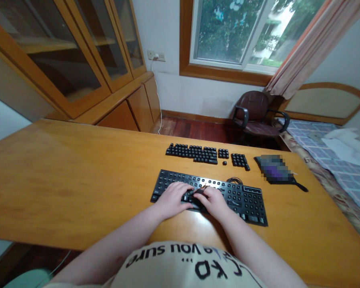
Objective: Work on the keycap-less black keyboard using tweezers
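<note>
A black keyboard [252,206] lies at a slight slant near the front of the wooden desk, with most of its keycaps off and bare switch stems showing. My left hand [174,198] rests over its left-middle part, fingers stretched and thumb near the front edge. Beside it, my right hand [214,200] is closed around a small dark tool [199,193] with a thin brownish end, held down against the keys. Its exact kind is partly hidden by my fingers. A few larger keycaps [253,219] still sit along the keyboard's front row.
Behind the keyboard, loose black keycaps [195,153] lie in keyboard order, with a single keycap [225,163] apart. A coiled cable [234,181] touches the keyboard's back edge. A dark pouch with a strap [274,170] lies right. Beyond the desk [78,172] stands a chair [255,112].
</note>
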`<state>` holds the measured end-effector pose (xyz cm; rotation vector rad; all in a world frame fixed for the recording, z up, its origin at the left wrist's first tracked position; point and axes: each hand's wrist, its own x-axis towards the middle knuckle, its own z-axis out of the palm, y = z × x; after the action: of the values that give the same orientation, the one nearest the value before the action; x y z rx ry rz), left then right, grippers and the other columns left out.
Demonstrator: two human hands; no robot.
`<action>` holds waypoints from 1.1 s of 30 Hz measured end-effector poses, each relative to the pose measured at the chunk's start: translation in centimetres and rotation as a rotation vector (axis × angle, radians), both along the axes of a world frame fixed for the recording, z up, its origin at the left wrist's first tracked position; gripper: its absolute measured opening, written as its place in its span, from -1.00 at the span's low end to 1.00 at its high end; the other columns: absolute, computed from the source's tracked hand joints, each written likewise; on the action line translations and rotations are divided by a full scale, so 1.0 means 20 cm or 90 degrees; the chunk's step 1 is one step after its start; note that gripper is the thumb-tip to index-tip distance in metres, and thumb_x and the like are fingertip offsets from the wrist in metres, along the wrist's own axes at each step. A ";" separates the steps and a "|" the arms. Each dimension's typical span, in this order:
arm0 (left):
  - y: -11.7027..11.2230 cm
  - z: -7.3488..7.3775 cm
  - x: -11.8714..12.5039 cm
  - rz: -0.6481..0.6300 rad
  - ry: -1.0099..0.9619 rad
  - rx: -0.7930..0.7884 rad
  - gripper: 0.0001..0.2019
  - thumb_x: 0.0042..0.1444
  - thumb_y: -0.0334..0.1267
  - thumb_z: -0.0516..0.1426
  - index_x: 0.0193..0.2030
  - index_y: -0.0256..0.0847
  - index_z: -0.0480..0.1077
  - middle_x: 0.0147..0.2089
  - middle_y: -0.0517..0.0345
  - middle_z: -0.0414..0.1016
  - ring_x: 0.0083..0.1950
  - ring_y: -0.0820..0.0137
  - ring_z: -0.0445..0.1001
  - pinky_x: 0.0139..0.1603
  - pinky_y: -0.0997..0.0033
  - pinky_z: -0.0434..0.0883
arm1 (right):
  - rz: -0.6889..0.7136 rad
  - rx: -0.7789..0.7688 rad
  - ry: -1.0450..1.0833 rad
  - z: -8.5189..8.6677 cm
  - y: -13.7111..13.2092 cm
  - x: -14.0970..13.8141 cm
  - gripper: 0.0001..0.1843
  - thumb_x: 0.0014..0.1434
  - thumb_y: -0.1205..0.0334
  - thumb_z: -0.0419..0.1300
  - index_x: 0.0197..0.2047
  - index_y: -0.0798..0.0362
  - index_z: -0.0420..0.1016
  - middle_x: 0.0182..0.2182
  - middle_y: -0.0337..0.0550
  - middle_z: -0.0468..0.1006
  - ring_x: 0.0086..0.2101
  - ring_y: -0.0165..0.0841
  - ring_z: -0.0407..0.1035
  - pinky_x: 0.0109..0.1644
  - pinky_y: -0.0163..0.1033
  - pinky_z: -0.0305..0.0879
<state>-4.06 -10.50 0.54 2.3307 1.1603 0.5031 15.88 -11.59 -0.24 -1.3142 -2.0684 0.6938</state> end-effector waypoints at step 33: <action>0.01 -0.02 0.00 -0.024 -0.016 0.014 -0.48 -0.08 -0.04 0.24 0.05 -0.10 0.32 -0.01 0.10 0.43 0.05 0.23 0.31 0.12 0.18 0.19 | 0.035 0.045 -0.035 -0.01 -0.03 -0.03 -0.79 0.21 0.17 0.09 -0.28 0.02 0.54 -0.35 -0.11 0.60 -0.34 -0.32 0.48 -0.23 -0.25 0.38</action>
<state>-4.15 -10.37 0.22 2.3539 1.1032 0.5328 15.30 -12.10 -0.37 -1.2533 -2.1604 0.6087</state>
